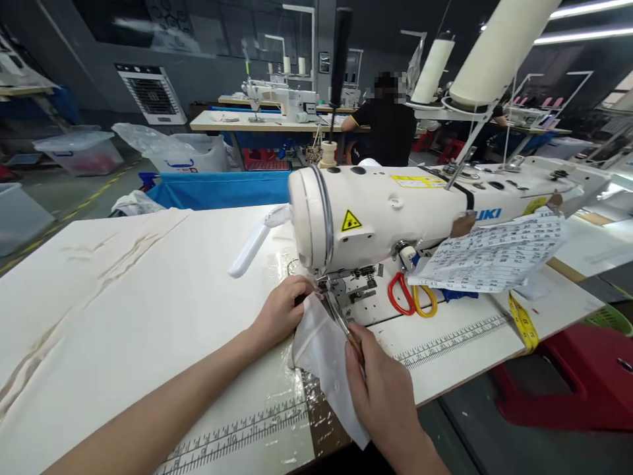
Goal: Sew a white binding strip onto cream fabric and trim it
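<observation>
A small piece of white fabric (324, 356) lies on the table under the needle end of a white sewing machine (395, 211). My left hand (281, 310) rests on the cloth's far edge beside the presser foot (326, 287), fingers curled and pinching it. My right hand (383, 389) lies over the cloth's near side, closed on a thin metal tool with a brown handle (346, 326) whose tip points toward the needle.
Red and yellow handled scissors (413, 297) lie right of the needle plate. A printed paper sheet (494, 254) hangs from the machine. A yellow tape measure (521, 323) drapes over the table edge above a red stool (568, 382). Another person (388, 125) sits at a far machine.
</observation>
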Action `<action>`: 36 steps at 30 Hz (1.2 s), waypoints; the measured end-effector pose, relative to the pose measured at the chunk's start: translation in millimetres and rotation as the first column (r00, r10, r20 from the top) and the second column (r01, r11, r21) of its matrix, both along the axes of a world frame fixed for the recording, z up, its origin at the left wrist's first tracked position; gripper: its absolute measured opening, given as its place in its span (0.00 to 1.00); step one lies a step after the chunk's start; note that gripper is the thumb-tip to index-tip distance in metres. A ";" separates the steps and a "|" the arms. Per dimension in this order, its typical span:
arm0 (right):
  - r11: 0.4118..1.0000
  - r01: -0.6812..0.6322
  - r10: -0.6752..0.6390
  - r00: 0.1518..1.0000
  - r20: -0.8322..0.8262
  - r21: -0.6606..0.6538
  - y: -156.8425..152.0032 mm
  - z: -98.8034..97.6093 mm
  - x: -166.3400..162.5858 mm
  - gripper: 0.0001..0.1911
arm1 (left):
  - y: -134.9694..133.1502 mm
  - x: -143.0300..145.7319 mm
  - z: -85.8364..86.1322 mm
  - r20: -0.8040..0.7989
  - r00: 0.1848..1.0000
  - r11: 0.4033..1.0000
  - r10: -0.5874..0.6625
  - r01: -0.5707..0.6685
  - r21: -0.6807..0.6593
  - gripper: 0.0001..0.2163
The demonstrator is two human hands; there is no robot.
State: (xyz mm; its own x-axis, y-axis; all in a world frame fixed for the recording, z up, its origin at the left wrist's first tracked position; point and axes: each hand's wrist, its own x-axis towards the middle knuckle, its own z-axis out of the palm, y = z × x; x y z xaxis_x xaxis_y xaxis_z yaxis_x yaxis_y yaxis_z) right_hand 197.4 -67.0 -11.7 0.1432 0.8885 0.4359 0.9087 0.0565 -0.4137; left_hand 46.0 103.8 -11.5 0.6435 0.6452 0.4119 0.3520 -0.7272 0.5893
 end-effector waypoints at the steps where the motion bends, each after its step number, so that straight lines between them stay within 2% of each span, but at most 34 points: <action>1: 1.000 -0.003 0.002 1.000 0.027 0.021 4.0 -0.3 -0.9 0.16 | 0.6 -0.3 0.2 0.034 0.999 0.999 -0.008 0.009 -0.041 0.09; 6: 1.000 0.001 -0.002 0.998 0.061 0.025 15.3 0.0 -5.7 0.17 | 2.2 -1.5 3.4 0.049 0.998 0.988 -0.026 0.033 -0.153 0.10; 13: 1.000 0.020 -0.020 0.999 0.046 -0.010 17.2 -2.5 -5.4 0.16 | 2.0 0.0 8.1 0.018 1.000 0.980 0.007 -0.004 -0.197 0.11; 29: 0.999 0.021 -0.019 0.999 0.037 -0.044 19.0 -0.9 -6.5 0.16 | -1.0 1.1 10.7 0.018 1.000 0.981 0.012 -0.009 -0.193 0.10; 36: 0.999 0.022 -0.021 0.999 0.043 -0.029 20.3 -0.9 -6.8 0.16 | 0.0 0.6 8.2 0.000 1.000 0.989 0.013 -0.012 -0.147 0.11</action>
State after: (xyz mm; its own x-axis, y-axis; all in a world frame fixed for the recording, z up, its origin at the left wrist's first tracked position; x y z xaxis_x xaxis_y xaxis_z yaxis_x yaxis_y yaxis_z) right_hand 190.6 -46.7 -12.6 0.1440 0.8979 0.4159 0.9263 0.0255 -0.3758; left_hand 46.6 103.9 -3.3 0.6346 0.7069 0.3124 0.3600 -0.6281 0.6899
